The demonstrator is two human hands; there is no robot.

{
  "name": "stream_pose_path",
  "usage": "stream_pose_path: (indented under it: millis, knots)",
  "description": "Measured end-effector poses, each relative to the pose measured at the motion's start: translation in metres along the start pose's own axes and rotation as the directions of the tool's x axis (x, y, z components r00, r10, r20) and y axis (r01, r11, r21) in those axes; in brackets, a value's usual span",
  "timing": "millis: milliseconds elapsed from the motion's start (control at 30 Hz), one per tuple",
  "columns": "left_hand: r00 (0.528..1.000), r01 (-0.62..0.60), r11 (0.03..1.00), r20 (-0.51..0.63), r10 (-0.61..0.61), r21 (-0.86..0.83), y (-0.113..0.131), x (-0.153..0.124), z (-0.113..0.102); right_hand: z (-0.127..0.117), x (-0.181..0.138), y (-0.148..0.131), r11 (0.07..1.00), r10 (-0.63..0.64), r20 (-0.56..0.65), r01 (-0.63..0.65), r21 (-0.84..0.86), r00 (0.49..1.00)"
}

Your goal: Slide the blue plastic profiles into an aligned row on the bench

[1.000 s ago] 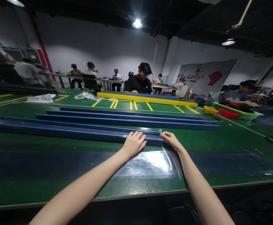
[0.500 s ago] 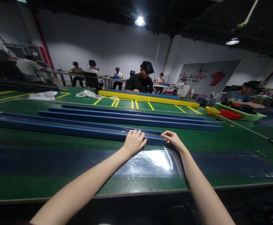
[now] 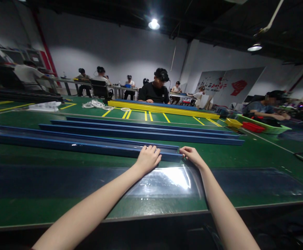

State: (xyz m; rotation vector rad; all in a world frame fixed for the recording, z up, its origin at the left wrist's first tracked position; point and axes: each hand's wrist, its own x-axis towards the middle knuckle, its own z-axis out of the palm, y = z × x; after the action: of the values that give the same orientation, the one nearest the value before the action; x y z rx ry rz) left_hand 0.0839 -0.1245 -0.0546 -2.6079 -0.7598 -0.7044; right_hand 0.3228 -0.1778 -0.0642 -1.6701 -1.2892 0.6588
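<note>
A long blue channel [image 3: 99, 144] lies across the green table in front of me, a clear strip showing along its inside. My left hand [image 3: 148, 159] grips it near its right end, fingers over the near wall and into the trough, thumb on the outer side. At that right end, my right hand [image 3: 191, 154] has thumb and fingers pinched together by the channel's tip; what is between them is too small to make out. Nearer to me, a wide clear plastic sheet [image 3: 164, 180] lies under my forearms and reflects the lamp.
More blue channels [image 3: 141, 133] lie parallel just beyond. Across the table, a person in black sits behind a yellow channel [image 3: 164, 110]. White coiled tubing [image 3: 96, 104] is at back left. At right are a yellow tray [image 3: 234, 123], a red tray [image 3: 253, 127] and a green basket [image 3: 277, 130].
Almost nothing differs. The whole view has shifted slightly, and both hands keep their places at the right end of the channel.
</note>
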Motion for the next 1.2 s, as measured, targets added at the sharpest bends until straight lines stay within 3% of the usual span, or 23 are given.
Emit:
stream_pose_path:
  millis: [1200]
  knots:
    - [0.996, -0.025, 0.999, 0.081, 0.028, -0.039, -0.003, 0.0, -0.002, -0.001, 0.007, 0.017, 0.968, -0.058, 0.048, 0.068, -0.24, 0.997]
